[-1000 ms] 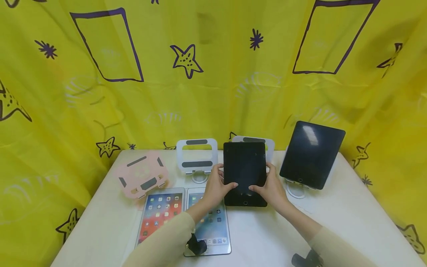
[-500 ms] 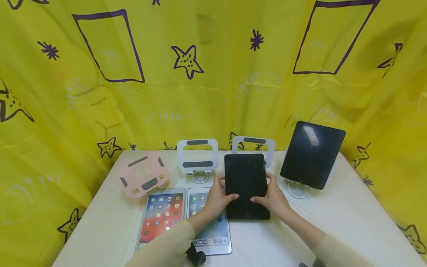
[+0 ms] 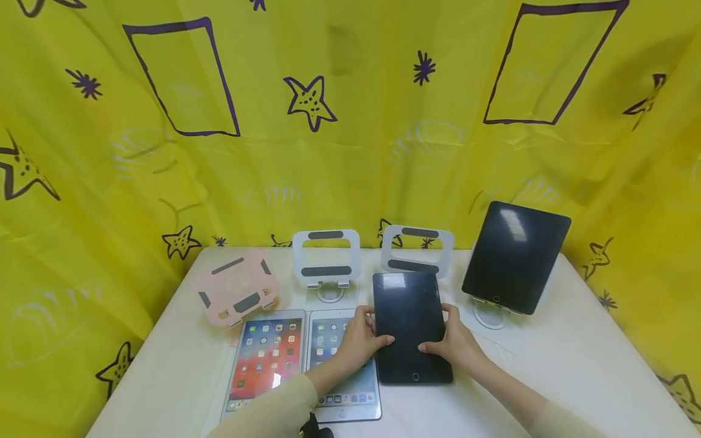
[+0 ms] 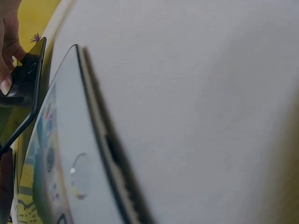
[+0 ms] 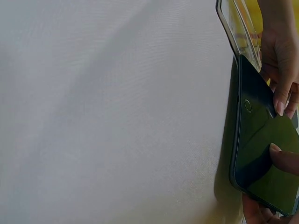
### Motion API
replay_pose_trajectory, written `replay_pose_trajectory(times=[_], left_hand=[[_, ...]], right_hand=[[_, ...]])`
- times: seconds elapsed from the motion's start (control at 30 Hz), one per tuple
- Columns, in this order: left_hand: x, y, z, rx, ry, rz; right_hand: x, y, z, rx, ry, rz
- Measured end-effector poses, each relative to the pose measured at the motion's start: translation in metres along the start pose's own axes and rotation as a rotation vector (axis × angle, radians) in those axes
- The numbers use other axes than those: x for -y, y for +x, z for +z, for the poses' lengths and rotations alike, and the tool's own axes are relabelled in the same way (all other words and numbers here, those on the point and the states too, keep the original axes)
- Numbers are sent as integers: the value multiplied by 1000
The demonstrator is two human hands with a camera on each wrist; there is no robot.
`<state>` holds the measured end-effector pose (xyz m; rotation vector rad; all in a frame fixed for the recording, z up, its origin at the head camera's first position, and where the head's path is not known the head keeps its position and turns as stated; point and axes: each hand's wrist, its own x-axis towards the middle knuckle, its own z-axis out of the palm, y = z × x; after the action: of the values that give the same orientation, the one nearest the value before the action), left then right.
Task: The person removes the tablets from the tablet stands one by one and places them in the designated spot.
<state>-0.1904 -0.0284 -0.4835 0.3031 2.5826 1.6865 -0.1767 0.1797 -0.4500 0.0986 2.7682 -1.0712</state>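
Hands (image 3: 358, 340) (image 3: 459, 344) have drawn the gripped black tablet (image 3: 411, 319) nearer.

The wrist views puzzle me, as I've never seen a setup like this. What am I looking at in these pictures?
There is no machine, only a person's bare hands. The head view comes from a camera worn on the head, looking forward and down; the others come from cameras on each wrist, so they look turned sideways. The left hand and right hand hold a black tablet by its sides. On the white table lie a red-screened tablet and a blue-screened tablet. Farther back are a pink stand, two white stands and a second black tablet, propped up.
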Motion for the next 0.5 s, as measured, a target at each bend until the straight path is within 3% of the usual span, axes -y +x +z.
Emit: replay_pose_trajectory(times=[0.2, 0.5], left_hand=[[0, -11, 2, 36, -33, -43], [-1, -22, 4, 108, -74, -93]], right_hand=[[-6, -6, 2, 27, -24, 0], [-13, -17, -1, 81, 37, -12]])
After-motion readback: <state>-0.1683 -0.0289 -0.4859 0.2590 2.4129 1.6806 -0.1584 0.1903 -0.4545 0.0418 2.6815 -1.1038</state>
